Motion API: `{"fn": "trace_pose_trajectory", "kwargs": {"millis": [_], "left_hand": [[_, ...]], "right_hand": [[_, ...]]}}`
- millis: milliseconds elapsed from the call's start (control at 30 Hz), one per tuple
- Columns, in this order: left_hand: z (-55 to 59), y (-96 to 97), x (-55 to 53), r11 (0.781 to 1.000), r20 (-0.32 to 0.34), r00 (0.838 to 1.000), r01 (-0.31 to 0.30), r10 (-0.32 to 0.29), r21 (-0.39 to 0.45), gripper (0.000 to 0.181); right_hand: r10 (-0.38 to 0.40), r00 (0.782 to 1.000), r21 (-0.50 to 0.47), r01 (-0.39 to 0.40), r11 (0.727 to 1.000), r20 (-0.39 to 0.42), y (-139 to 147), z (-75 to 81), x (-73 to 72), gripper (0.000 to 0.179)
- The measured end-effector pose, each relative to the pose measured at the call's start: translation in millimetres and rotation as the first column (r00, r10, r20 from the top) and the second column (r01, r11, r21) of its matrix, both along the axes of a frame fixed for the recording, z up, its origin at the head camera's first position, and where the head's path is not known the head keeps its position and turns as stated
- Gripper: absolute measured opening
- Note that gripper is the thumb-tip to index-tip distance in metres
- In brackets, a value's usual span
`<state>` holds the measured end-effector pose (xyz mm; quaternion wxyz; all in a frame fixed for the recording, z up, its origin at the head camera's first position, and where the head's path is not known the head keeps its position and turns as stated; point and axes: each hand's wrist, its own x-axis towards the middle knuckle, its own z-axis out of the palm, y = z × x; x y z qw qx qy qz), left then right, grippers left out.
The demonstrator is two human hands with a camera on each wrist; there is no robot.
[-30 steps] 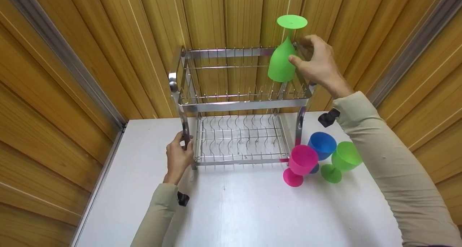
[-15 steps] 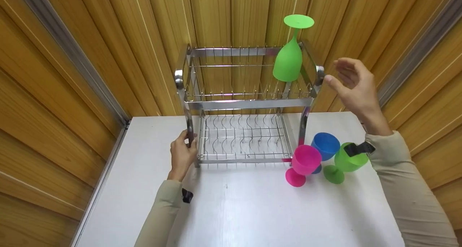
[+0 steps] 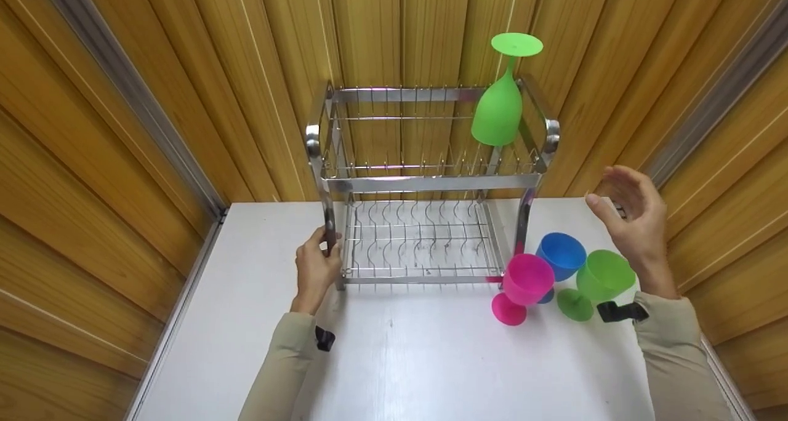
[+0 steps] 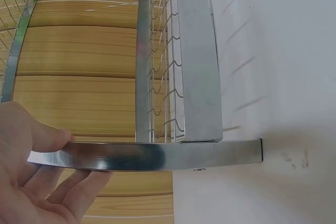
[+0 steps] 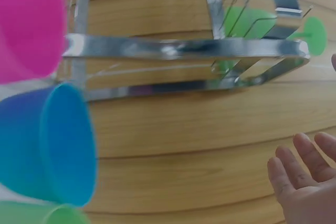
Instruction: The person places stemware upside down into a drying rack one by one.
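My left hand (image 3: 315, 270) grips the front left upright of a two-tier metal dish rack (image 3: 431, 183), thumb on one side and fingers on the other in the left wrist view. Upside down in the rack's upper tier, at the right end, is a green goblet (image 3: 497, 112). My right hand (image 3: 637, 224) is in the air right of the rack, fingers loosely bent and holding nothing. Just left of and below it, a pink goblet (image 3: 528, 279), a blue goblet (image 3: 561, 256) and a second green goblet (image 3: 606, 275) stand upright on the table.
The white table (image 3: 394, 365) carries the rack and the three goblets, which crowd the rack's front right leg. Wood-panelled walls (image 3: 425, 33) close in behind and at both sides. Wavy wires (image 3: 425, 236) line the lower tier.
My right hand has let go of the green goblet, which now rests upside down in the upper tier. That hand has moved right and down towards the other goblets. My left hand still grips the upright.
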<state>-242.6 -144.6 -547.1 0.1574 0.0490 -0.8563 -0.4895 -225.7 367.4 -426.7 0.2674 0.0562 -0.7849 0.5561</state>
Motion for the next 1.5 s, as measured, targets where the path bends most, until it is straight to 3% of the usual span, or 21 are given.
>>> {"fn": "trace_pose_trajectory", "kwargs": {"millis": [167,433,600,900,1100,1367,1500], "left_hand": [[-0.6,-0.5,0.7,1.000,0.001,1.000,-0.007,0.007,0.006,0.024],[-3.5,-0.5,0.8,1.000,-0.029,1.000,0.007,-0.007,0.010,0.023],[-2.5,-3.0,0.5,1.000,-0.017,1.000,-0.007,0.007,0.006,0.024],[-4.7,-2.8,0.0,1.000,-0.020,1.000,-0.001,0.001,0.015,0.023],[-7.5,-0.3,1.6,1.000,-0.011,1.000,-0.014,0.014,0.018,0.021],[-9.6,-0.6,2.9,1.000,-0.032,0.999,-0.001,0.001,0.011,0.020],[-9.1,-0.7,1.9,1.000,-0.035,0.999,0.001,-0.001,0.008,0.020]], "right_hand": [[-0.069,0.997,0.081,0.065,0.995,0.044,14,-32.3,11.4,0.068],[-0.136,0.977,0.201,0.102,0.974,0.162,40,-68.4,25.0,0.086],[-0.170,0.965,0.222,0.124,0.967,0.202,52,-92.3,32.0,0.094],[-0.188,0.936,0.102,0.164,0.981,0.298,61,-132.6,42.9,0.110],[-0.156,0.941,-0.044,0.177,0.983,0.300,61,-157.2,49.3,0.112],[-0.126,0.921,-0.103,0.175,0.979,0.367,59,-178.3,56.7,0.111],[-0.124,0.921,-0.137,0.186,0.973,0.368,56,-187.2,58.5,0.107]]}}
